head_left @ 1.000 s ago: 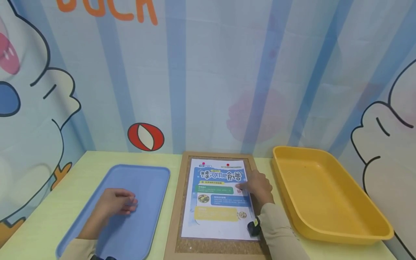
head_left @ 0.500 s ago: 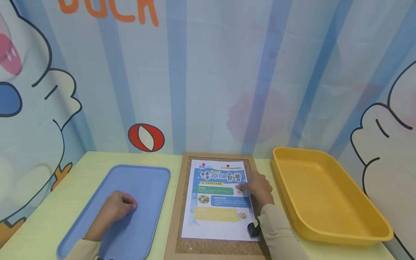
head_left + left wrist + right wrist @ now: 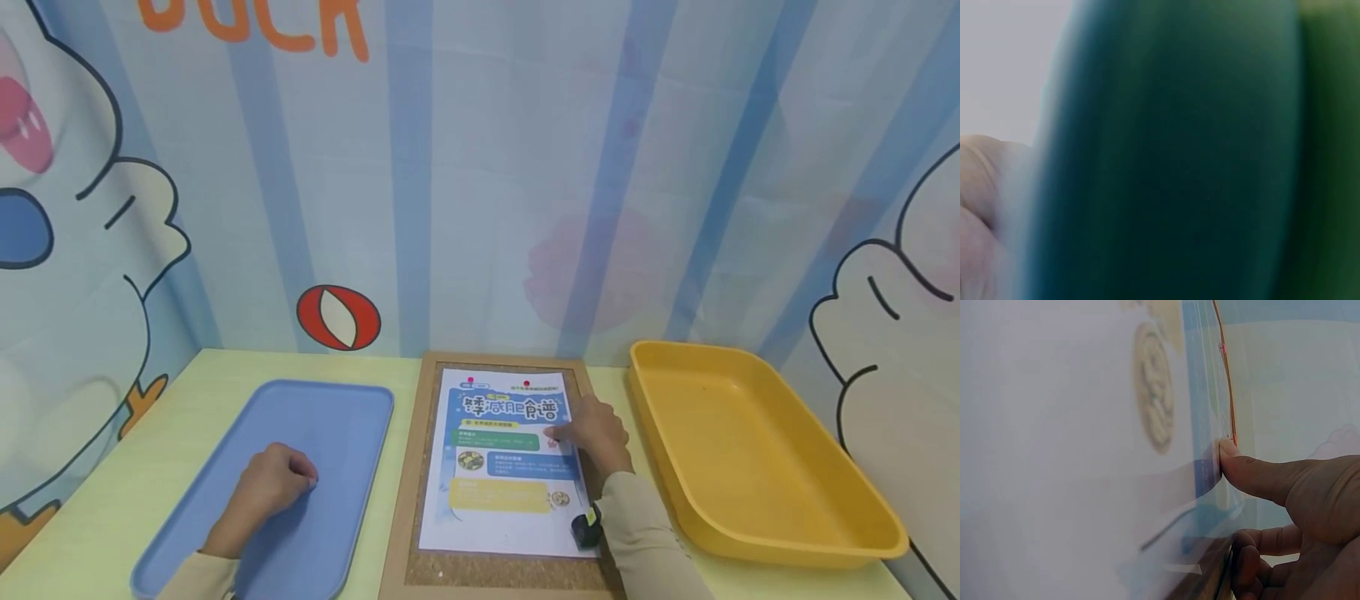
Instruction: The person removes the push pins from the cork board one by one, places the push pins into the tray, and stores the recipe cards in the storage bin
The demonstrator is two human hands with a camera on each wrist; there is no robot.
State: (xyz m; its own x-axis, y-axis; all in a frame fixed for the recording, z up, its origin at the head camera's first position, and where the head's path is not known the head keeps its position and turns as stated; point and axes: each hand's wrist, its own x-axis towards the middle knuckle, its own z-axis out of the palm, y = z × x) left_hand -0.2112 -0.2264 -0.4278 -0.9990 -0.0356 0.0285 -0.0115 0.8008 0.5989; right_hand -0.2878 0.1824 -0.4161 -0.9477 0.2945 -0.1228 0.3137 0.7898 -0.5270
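Observation:
A framed cork board leans at the middle of the table with a printed paper sheet on it. Two red pushpins mark the sheet's top edge. My right hand grips the board's right edge, its thumb pressed on the sheet and the other fingers curled by the board's side. Over the blue tray, my left hand has curled fingers, with thumb and fingertips close together. Whether something small lies between them is hidden. A blurred dark green shape fills most of the left wrist view.
A deep yellow tray stands on the right of the pale yellow table. Behind the table hangs a striped cartoon backdrop. A small black device sits at my right wrist, in front of the sheet.
My left hand's fingers have drawn together and curled more, and the hand has shifted slightly over the blue tray. The right hand keeps its grip on the board.

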